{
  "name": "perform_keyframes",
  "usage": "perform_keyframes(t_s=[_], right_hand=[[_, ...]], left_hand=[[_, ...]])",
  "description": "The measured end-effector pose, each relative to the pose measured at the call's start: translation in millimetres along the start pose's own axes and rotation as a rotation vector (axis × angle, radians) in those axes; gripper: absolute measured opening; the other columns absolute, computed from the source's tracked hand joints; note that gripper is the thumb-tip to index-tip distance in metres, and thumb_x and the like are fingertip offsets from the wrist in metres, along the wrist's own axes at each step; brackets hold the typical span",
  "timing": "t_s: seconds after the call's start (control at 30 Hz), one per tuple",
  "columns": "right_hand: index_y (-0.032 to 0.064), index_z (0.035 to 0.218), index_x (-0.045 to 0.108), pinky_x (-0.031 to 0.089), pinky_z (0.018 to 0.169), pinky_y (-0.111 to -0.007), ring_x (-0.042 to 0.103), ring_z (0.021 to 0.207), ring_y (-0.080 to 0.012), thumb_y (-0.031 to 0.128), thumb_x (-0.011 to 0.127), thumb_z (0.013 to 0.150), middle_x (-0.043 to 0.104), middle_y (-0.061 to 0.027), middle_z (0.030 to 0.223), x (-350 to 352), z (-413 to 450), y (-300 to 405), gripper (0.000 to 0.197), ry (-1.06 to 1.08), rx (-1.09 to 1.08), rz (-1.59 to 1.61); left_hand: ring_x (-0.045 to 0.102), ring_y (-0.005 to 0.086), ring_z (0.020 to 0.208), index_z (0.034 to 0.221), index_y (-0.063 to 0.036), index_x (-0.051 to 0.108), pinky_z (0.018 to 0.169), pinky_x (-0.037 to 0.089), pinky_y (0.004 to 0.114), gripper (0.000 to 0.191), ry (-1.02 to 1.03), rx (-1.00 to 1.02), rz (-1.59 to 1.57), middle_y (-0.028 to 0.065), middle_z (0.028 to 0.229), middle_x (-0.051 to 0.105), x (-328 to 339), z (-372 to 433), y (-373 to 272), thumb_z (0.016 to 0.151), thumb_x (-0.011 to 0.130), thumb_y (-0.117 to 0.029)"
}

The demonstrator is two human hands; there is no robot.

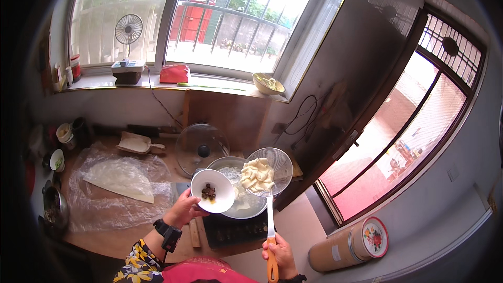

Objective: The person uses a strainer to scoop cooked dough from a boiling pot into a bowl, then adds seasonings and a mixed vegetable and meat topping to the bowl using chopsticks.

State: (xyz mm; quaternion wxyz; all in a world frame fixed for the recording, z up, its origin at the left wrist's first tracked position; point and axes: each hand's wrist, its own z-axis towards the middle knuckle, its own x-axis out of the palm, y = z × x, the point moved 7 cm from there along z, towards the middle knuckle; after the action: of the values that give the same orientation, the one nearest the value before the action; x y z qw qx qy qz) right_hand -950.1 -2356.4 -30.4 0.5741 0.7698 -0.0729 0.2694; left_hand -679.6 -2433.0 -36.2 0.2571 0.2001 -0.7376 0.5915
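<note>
My left hand (184,209) grips the rim of a white bowl (223,196) with small dark brown chunks (208,191) and a little yellowish liquid in it. The orange handle (272,261) of a wire-mesh strainer is in my right hand (282,255). Pale, flat dough pieces, probably noodles (257,175), lie heaped in the strainer's mesh basket (283,171), above the right side of a metal pot (253,211). The pot stands on a black cooktop (232,236) and holds whitish liquid with pale pieces; the white bowl hides part of it.
A glass lid (188,141) leans behind the pot. At left, folded dough (122,179) lies on plastic sheeting (98,220), near a scoop (135,143). Small bowls (57,160) and a metal pot (55,206) line the far left. A cardboard drum (338,247) lies at lower right.
</note>
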Motion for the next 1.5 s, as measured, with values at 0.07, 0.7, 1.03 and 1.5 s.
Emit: perform_keyframes(t_s=[0.07, 0.7, 1.03, 1.5], right_hand=[[-0.0019, 0.116, 0.039, 0.044, 0.054, -0.023, 0.051, 0.058, -0.0112, 0.003, 0.044, 0.082, 0.051, -0.0059, 0.075, 17, -10, 6, 0.034, 0.031, -0.127, -0.170], [0.0038, 0.119, 0.043, 0.042, 0.052, -0.023, 0.047, 0.057, -0.0099, 0.005, 0.052, 0.080, 0.051, -0.0036, 0.073, 21, -28, -27, 0.040, -0.164, -0.229, -0.684], [0.0002, 0.115, 0.045, 0.045, 0.050, -0.024, 0.053, 0.053, -0.0092, 0.008, 0.054, 0.077, 0.054, -0.0052, 0.066, -77, 33, -24, 0.039, -0.284, -0.393, -1.139], [0.0003, 0.115, 0.039, 0.046, 0.053, -0.023, 0.053, 0.058, -0.0126, 0.006, 0.041, 0.085, 0.053, -0.0083, 0.074, -16, 87, -71, 0.031, -0.004, 0.172, -0.130]], left_hand=[[0.059, 0.0285, 0.082, 0.118, -0.0064, 0.032, 0.066, 0.052, 0.042, 0.047, 0.015, -0.008, 0.009, 0.0146, 0.107, 0.049, 3, -1, 1, 0.074, 0.049, -0.010], [0.057, 0.0285, 0.088, 0.118, -0.0064, 0.035, 0.071, 0.050, 0.045, 0.046, 0.079, -0.094, -0.129, 0.0136, 0.109, 0.049, -12, 12, 32, 0.075, 0.048, -0.008], [0.056, 0.0292, 0.094, 0.123, -0.0025, 0.030, 0.072, 0.051, 0.045, 0.063, 0.136, -0.009, -0.131, 0.0163, 0.113, 0.049, -35, -32, 3, 0.070, 0.058, -0.021], [0.056, 0.0312, 0.092, 0.123, -0.0047, 0.029, 0.066, 0.053, 0.045, 0.064, -0.021, 0.022, -0.148, 0.0164, 0.112, 0.048, -75, -50, 8, 0.068, 0.060, -0.017]])
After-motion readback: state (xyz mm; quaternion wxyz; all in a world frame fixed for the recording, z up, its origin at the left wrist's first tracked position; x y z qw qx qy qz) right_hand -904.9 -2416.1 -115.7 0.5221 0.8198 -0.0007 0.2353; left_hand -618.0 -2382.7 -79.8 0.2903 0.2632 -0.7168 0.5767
